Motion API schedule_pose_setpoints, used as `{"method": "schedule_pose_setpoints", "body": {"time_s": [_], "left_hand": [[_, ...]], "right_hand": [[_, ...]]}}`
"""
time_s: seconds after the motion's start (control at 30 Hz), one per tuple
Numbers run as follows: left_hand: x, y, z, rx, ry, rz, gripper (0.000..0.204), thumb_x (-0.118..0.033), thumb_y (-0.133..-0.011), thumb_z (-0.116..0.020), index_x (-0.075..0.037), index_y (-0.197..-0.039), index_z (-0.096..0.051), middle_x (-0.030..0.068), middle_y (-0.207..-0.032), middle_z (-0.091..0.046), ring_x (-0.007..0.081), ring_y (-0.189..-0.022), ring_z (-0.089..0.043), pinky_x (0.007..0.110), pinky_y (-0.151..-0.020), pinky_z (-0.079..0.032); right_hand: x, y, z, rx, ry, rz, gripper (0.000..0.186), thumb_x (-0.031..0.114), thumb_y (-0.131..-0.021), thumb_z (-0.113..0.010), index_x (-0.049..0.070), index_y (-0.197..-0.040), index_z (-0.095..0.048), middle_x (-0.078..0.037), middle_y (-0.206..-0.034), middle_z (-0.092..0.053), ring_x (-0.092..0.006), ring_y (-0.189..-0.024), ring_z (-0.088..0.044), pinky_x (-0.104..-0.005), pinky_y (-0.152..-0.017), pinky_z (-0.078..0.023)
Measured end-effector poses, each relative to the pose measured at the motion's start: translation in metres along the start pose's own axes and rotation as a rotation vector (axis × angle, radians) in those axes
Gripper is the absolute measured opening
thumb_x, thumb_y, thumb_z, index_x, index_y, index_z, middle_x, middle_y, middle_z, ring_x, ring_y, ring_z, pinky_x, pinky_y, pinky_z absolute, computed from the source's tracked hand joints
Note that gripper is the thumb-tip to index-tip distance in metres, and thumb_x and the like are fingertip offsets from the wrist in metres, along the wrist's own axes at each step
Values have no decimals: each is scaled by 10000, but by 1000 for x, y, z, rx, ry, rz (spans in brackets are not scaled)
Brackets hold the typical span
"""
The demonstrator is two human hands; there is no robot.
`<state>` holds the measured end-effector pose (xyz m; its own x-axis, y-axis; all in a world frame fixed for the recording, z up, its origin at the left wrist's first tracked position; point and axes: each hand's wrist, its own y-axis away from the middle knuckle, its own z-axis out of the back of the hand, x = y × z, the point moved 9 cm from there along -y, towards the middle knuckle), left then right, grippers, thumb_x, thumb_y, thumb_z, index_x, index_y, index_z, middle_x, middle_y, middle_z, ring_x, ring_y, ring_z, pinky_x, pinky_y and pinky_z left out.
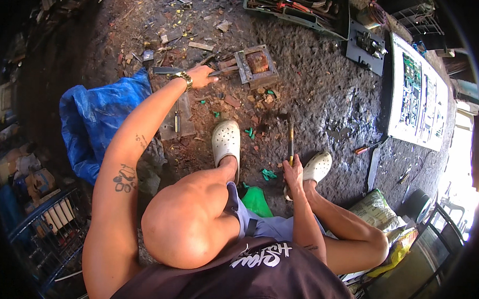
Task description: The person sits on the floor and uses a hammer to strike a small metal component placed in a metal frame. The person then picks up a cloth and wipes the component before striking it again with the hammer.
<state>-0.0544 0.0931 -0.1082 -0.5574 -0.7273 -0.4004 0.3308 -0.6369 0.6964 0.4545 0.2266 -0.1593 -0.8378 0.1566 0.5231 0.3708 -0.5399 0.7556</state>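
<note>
Block: squarish grey metal frame, worn edges, a rough rust-brown core in its middle; it sits on the dirt ahead of you, just beyond your left hand. Call it the metal block (257, 67).
Flat bar: slim, grey, straight-edged; the flat bar (166, 71) shows on both sides of your left hand, its far end reaching the block's left side.
Left grip: your left hand (202, 76) is curled over the bar, palm down, closed about it; fingertips partly hidden.
Handled tool: yellow-and-dark shaft, straight and slender; the long-handled tool (291, 138) points away from you, its far end hard to make out against dark soil.
Right grip: your right hand (293, 173) wraps the shaft's near part, fingers pressed around it, well apart from the block.
Ground: dark, lumpy soil (318, 81), strewn with brown chips and green scraps.
Left side: crumpled blue tarp (100, 121); screwdriver (177, 120) lying on a flat grey plate (186, 127).
Feet: pale perforated clogs (226, 144).
</note>
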Motion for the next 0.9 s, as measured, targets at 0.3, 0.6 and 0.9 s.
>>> {"method": "schedule_pose_setpoints", "body": {"time_s": [0.3,0.6,0.9], "left_hand": [[-7,15,14,27,-31,47,556,-560,-968,-655,-13,-897,-734,116,-650,-665,241,-670,-657,431,-681,-489],[1,29,20,-53,-72,204,585,-613,-896,-706,-51,-1044,-774,143,-758,-738,311,-857,-731,457,-817,-539],[7,32,32,-190,-88,243,658,-532,-812,-824,-60,-1258,-726,193,-853,-755,343,-878,-739,443,-839,-553]], "right_hand": [[2,-2,2,-20,87,29,603,315,-905,-655,-56,-1362,-524,-244,-949,-689,-362,-773,-699,-443,-682,-560],[16,6,7,14,68,-34,665,309,-899,-652,-37,-1440,-475,-230,-926,-697,-302,-650,-695,-421,-566,-543],[16,5,6,13,86,-18,654,313,-880,-637,-42,-1409,-488,-268,-958,-698,-373,-783,-718,-453,-684,-557]]}}
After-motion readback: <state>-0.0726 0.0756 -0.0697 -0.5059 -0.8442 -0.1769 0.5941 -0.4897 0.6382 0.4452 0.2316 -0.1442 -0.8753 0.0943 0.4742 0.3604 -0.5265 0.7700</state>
